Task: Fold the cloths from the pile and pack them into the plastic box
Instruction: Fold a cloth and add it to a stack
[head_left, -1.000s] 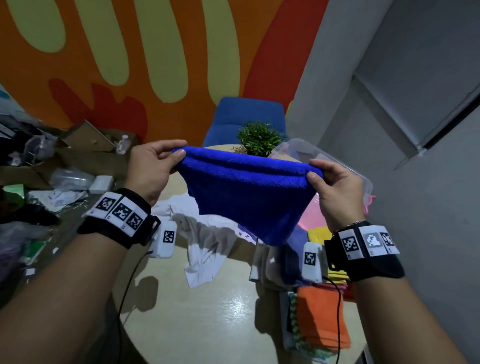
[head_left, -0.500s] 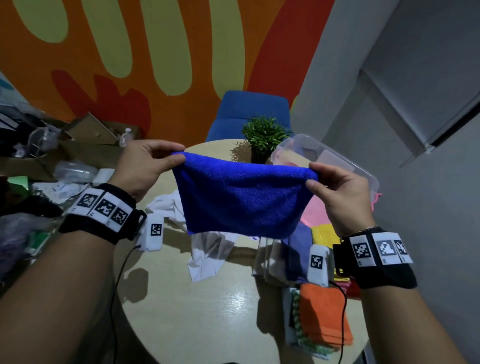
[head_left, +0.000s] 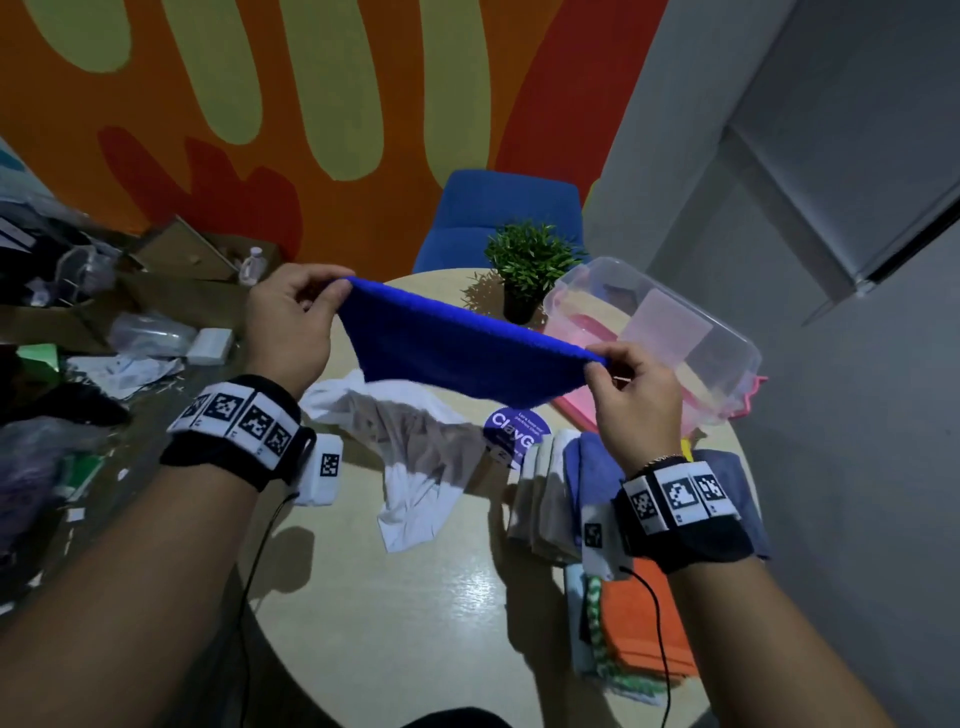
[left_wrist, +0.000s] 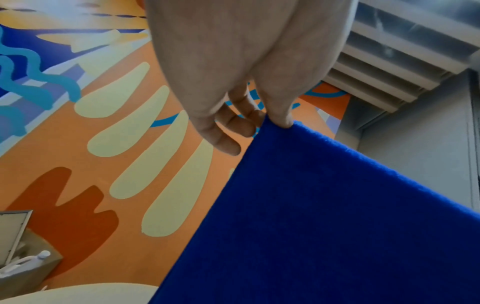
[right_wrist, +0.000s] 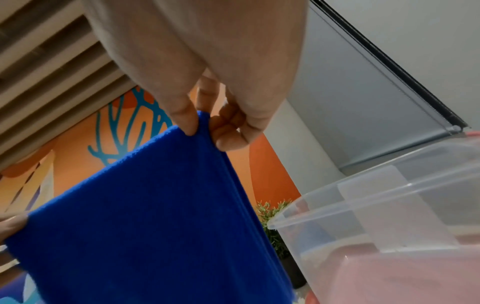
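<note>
A royal-blue cloth hangs folded over in the air above the round table, stretched between my two hands. My left hand pinches its left top corner between thumb and fingers; the wrist view shows the thumb on the blue cloth. My right hand pinches the right top corner, lower than the left; thumb and forefinger clamp the blue cloth. The clear plastic box with something pink inside stands behind my right hand, and the box is close in the right wrist view.
A crumpled white cloth lies on the table under the blue one. Folded cloths and an orange one lie at the right. A potted plant and blue chair stand beyond. Clutter fills the floor on the left.
The cloth has tilted: my right hand dropped lower and toward the box while the left stayed high. The hanging part now looks shorter.
</note>
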